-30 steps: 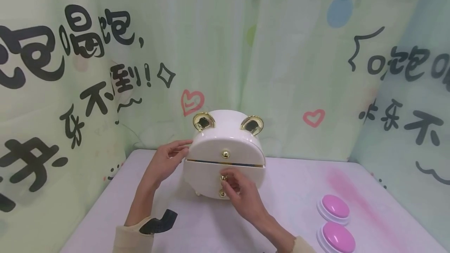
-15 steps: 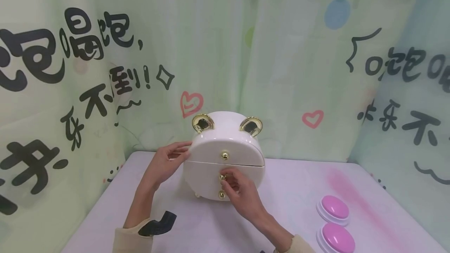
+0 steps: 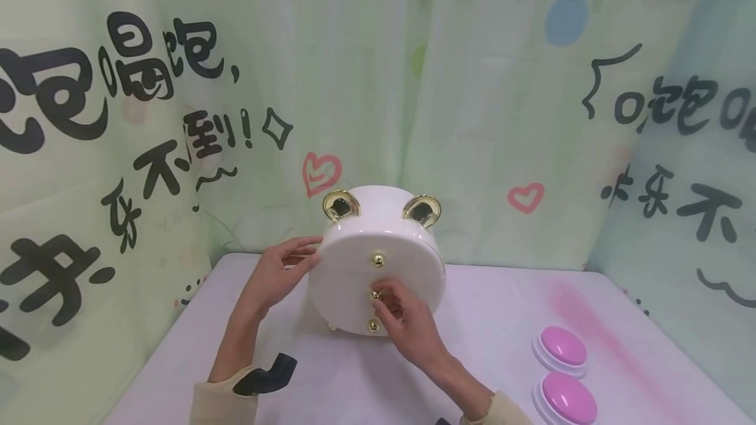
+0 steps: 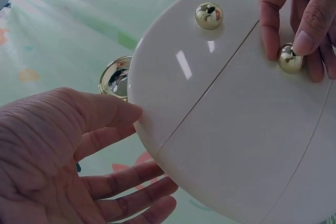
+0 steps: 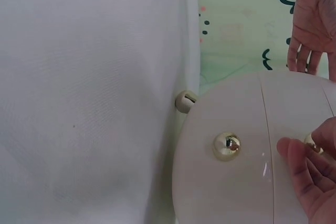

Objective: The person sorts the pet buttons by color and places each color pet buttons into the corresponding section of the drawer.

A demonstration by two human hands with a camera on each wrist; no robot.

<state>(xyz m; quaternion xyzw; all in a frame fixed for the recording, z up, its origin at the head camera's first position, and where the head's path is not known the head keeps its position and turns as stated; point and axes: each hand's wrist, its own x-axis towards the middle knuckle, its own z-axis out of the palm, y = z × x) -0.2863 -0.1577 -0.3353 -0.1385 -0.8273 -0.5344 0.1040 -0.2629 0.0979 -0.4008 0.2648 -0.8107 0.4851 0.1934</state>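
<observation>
R hand (image 3: 409, 321) pinches the mid gold knob (image 4: 288, 62) of the white box (image 3: 342, 294) — box on tbl (image 3: 484, 326), approx. 6 o'clock of ctr in head view. L hand (image 3: 279, 273), fingers relaxed, touches box edge at 10 o'clock; 2 pink btns (image 3: 564, 346) at 4 o'clock.

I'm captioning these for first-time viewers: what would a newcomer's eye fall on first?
Probably the glossy white box midway across the table, with two gold-rimmed ears on top; the right hand pinches its middle gold knob and the left hand touches its side. Next come two pink domes to its right and bold black lettering on the pale green curtain.
</observation>
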